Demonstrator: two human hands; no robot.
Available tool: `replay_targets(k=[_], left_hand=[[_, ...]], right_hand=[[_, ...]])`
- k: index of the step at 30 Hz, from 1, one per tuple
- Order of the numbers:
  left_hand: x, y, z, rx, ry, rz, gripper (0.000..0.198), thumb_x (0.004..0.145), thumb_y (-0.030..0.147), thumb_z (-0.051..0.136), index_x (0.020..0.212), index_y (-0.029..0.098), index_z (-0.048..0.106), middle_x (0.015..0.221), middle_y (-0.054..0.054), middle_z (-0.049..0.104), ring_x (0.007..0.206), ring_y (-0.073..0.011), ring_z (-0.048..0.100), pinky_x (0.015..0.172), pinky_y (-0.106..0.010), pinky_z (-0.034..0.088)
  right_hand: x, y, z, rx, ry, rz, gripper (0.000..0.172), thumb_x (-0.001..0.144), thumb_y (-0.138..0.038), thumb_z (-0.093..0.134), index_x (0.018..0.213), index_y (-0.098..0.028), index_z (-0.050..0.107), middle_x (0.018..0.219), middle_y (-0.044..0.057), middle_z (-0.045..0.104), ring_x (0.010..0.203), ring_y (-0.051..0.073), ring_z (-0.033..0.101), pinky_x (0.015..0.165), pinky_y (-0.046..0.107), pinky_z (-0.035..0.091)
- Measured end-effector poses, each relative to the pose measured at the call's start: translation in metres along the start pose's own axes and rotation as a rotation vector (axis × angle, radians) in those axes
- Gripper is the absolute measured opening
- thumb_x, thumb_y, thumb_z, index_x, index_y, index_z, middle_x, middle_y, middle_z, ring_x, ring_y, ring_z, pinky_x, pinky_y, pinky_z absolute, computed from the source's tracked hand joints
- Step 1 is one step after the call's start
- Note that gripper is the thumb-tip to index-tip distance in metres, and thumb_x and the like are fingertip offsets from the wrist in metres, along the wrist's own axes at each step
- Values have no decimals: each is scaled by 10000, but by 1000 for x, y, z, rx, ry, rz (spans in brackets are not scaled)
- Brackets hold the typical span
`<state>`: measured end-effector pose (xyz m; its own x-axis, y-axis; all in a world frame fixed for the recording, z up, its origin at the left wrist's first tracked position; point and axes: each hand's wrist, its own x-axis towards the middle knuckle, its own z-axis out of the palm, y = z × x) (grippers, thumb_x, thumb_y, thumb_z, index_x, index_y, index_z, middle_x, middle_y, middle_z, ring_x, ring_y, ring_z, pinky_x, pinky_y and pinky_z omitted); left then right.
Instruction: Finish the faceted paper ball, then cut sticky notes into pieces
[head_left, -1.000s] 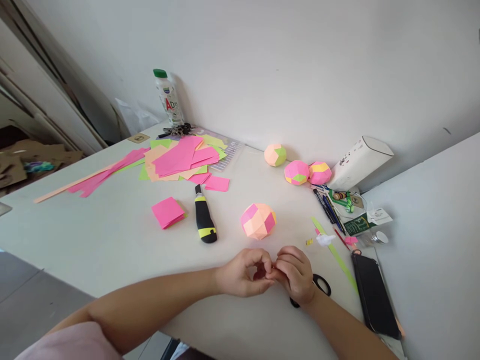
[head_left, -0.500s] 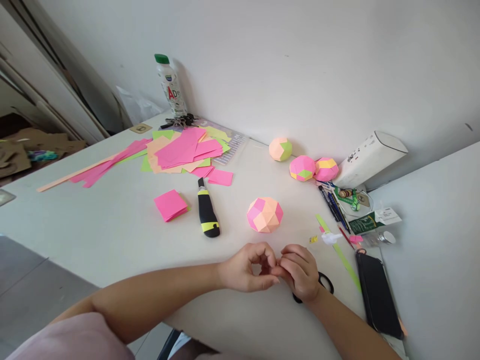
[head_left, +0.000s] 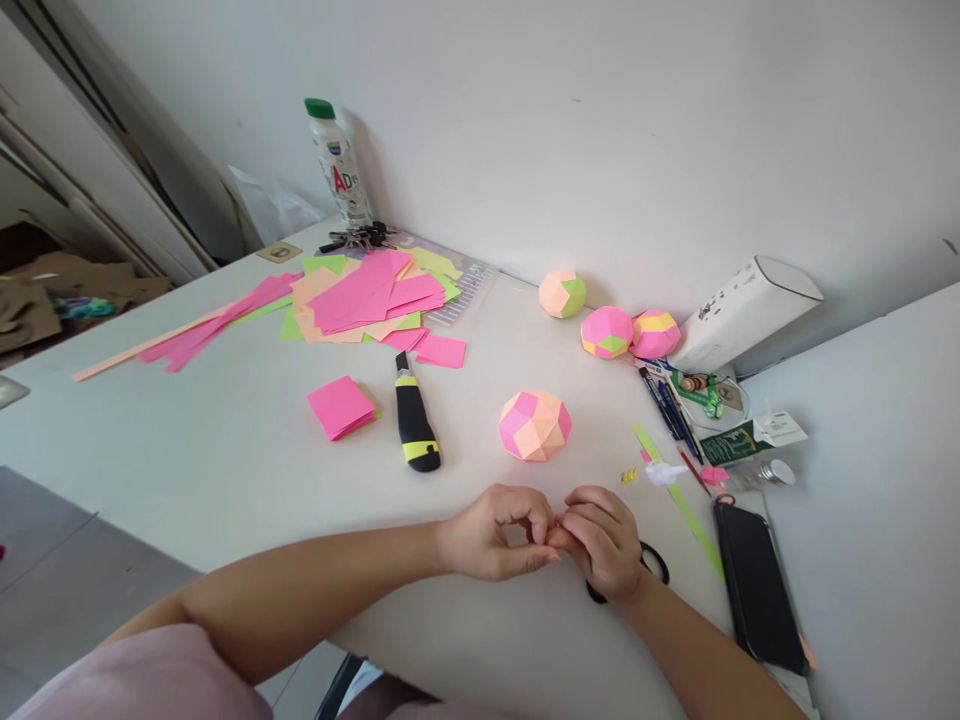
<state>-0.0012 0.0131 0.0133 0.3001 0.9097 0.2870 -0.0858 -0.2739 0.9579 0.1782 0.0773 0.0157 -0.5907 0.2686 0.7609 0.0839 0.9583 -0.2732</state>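
Observation:
My left hand (head_left: 501, 533) and my right hand (head_left: 604, 545) meet fingertip to fingertip over the front of the table. Both are closed in a pinch, and whatever lies between the fingers is too small or too hidden to name. Partly under my right hand lie black-handled scissors (head_left: 655, 563), with one handle loop showing. Just beyond my hands sits a faceted paper ball (head_left: 535, 426) in pink and peach. To its left lies a black and yellow utility knife (head_left: 416, 420), with a stack of pink paper squares (head_left: 340, 407) beside it.
Loose coloured paper (head_left: 367, 300) is heaped at the back left near a bottle (head_left: 339, 170) and keys (head_left: 361, 237). More paper balls (head_left: 607, 332) stand by the wall. Pens (head_left: 670, 408), a green strip (head_left: 694, 525) and a black case (head_left: 759, 585) line the right side.
The pink and peach ball has shifted very slightly right and back. My hands stay together, with only a small movement of the fingers.

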Motion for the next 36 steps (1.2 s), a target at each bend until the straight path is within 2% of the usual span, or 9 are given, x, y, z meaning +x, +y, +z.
replay_targets(k=[2, 4, 8, 14, 24, 29, 36], left_hand=[[0, -1, 0, -27, -6, 25, 170, 831, 298, 614, 763, 182, 511, 719, -51, 614, 650, -148, 592, 629, -280, 508], [0, -2, -2, -5, -3, 117, 61, 814, 201, 577, 838, 172, 529, 743, -55, 633, 632, -138, 595, 601, -260, 513], [5, -2, -5, 203, 33, 401, 179, 745, 45, 507, 862, 174, 546, 686, -31, 639, 576, -121, 579, 546, -226, 488], [8, -5, -8, 424, 33, 574, 225, 755, 33, 485, 923, 173, 536, 675, -37, 642, 590, -134, 600, 552, -235, 505], [8, -7, -12, 634, -6, 692, 149, 811, 67, 465, 905, 179, 492, 708, -45, 672, 615, -142, 621, 572, -250, 518], [7, -9, -11, 672, 8, 687, 165, 780, 44, 450, 865, 184, 469, 687, -32, 648, 588, -134, 594, 546, -238, 492], [5, -13, -8, 674, 22, 660, 193, 741, 45, 428, 855, 201, 443, 679, -7, 612, 582, -124, 579, 538, -225, 480]], right_hand=[[0, 0, 0, 35, -3, 20, 60, 911, -224, 588, 955, -214, 627, 658, 36, 648, 716, 219, 585, 584, 344, 514], [0, 1, 1, 90, -10, 51, 72, 923, -247, 578, 929, -204, 636, 658, 41, 643, 719, 214, 581, 596, 343, 509], [2, 5, 7, 231, -49, 102, 232, 949, -352, 535, 820, -184, 630, 625, 43, 622, 663, 183, 565, 575, 319, 499], [0, 12, 13, 405, -103, 176, 329, 929, -447, 542, 741, -184, 604, 599, 27, 593, 586, 149, 553, 526, 284, 479], [-4, 19, 15, 532, -211, 316, 415, 867, -570, 559, 683, -199, 587, 586, 12, 571, 546, 134, 525, 504, 262, 443], [-3, 20, 14, 584, -300, 415, 453, 838, -612, 565, 671, -193, 601, 597, 11, 579, 541, 124, 519, 505, 249, 432], [-1, 20, 13, 644, -357, 512, 454, 808, -622, 604, 668, -190, 610, 611, 4, 581, 561, 120, 520, 529, 244, 434]])
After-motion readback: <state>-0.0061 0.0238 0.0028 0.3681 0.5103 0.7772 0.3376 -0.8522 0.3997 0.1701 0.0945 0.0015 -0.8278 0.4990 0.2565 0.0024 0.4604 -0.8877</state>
